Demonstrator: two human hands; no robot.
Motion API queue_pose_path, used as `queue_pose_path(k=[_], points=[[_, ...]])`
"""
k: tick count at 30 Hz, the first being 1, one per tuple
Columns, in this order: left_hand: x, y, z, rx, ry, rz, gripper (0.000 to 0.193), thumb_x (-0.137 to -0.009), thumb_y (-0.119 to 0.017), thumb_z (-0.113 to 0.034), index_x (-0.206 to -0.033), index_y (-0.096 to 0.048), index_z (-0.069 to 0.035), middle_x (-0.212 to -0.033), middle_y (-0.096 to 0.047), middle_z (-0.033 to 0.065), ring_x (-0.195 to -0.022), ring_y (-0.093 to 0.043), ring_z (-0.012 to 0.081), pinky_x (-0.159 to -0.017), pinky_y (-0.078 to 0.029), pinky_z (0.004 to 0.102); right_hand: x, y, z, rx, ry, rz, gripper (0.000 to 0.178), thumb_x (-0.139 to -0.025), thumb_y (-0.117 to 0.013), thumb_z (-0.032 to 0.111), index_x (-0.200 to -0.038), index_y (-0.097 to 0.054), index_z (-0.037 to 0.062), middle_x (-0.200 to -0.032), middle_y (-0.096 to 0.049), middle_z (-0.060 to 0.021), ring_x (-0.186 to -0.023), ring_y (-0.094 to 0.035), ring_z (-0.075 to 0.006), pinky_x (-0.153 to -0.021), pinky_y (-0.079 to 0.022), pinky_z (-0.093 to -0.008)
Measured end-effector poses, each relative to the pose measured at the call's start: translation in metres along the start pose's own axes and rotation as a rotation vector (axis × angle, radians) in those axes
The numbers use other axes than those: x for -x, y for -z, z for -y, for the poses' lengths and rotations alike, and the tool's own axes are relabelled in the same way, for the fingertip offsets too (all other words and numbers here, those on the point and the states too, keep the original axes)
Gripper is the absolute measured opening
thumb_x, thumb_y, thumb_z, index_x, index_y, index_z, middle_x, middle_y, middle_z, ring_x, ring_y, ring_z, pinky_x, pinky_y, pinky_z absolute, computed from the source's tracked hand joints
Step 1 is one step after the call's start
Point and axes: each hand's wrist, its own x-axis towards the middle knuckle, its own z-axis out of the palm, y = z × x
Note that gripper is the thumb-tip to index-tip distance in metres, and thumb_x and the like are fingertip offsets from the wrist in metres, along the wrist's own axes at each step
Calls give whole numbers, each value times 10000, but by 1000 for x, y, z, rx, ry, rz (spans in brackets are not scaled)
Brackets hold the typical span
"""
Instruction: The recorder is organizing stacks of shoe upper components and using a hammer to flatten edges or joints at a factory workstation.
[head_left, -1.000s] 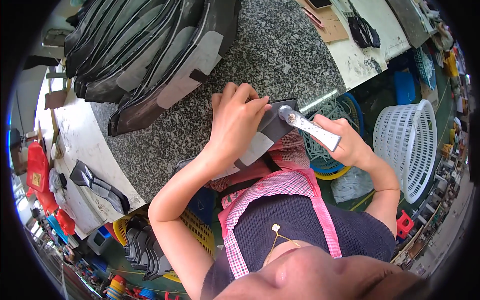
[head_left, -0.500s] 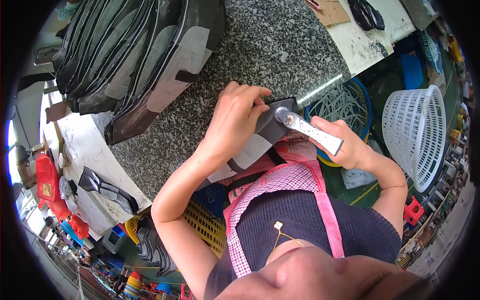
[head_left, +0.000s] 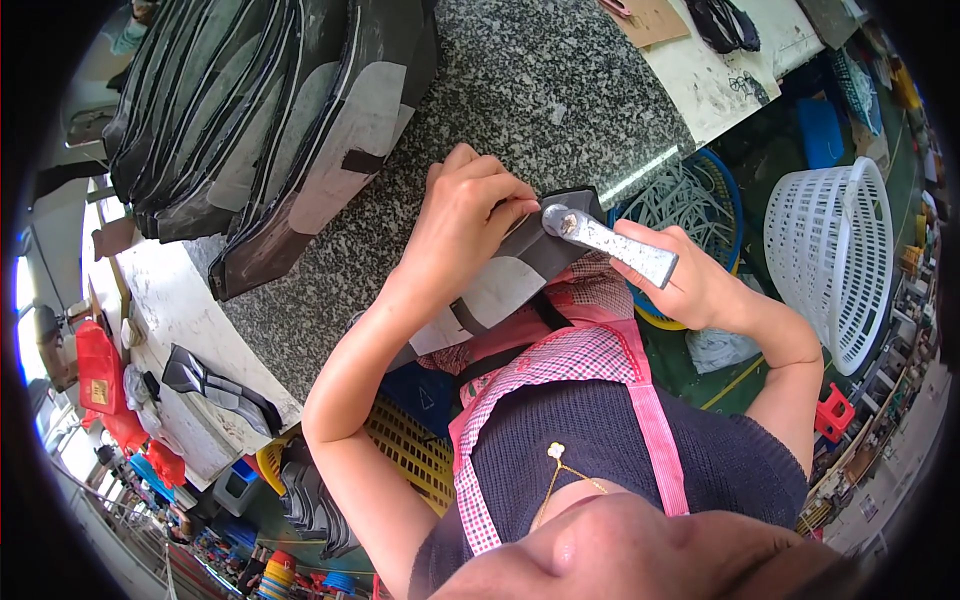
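My right hand (head_left: 690, 277) is closed around a hammer whose worn silver head (head_left: 625, 247) has its round face down at the far end of a black leather-like piece (head_left: 560, 255). That piece has a light grey patch and lies along the near edge of the granite slab. With fingers curled and thumb pressed to forefinger, my left hand (head_left: 465, 205) pinches the piece's left edge, just beside the hammer face. The hammer's handle is hidden in my right hand.
A stack of similar black and grey pieces (head_left: 330, 150) stands at the far left of the granite slab (head_left: 520, 90). One piece (head_left: 220, 385) lies on the white table at left. To the right are a blue basket of pale strips (head_left: 680, 205) and a white basket (head_left: 825, 250).
The hammer head has shifted slightly left and up along the black piece, with my right hand following. My left hand still pinches the piece's edge, a little farther up.
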Motion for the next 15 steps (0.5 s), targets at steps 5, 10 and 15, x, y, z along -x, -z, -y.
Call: queue_pose_path(k=[5, 10, 15], points=[[3, 0, 3, -67, -182, -67, 159, -731, -759, -49, -883, -730, -82, -827, -627, 1, -819, -539, 206, -768, -384, 347, -8, 11, 0, -25, 40, -48, 278, -999, -517, 257, -972, -566, -15, -694, -568, -209, -629, -602, -384, -560, -455, -386], [8, 1, 0, -312, -381, -79, 227, -703, -712, -84, -929, -710, -84, -857, -594, -31, -860, -551, 168, -790, -359, 350, -14, 24, 23, 24, 11, -123, 253, -987, -501, 216, -1010, -591, -20, -688, -573, -212, -657, -607, -415, -566, -469, -396], [12, 2, -3, -524, -488, -26, 263, -715, -651, -123, -969, -685, -65, -850, -526, -21, -872, -558, 145, -814, -353, 374, -18, 32, 24, 152, -36, 48, 231, -973, -487, 182, -993, -581, -29, -703, -584, -215, -679, -611, -444, -573, -480, -415]])
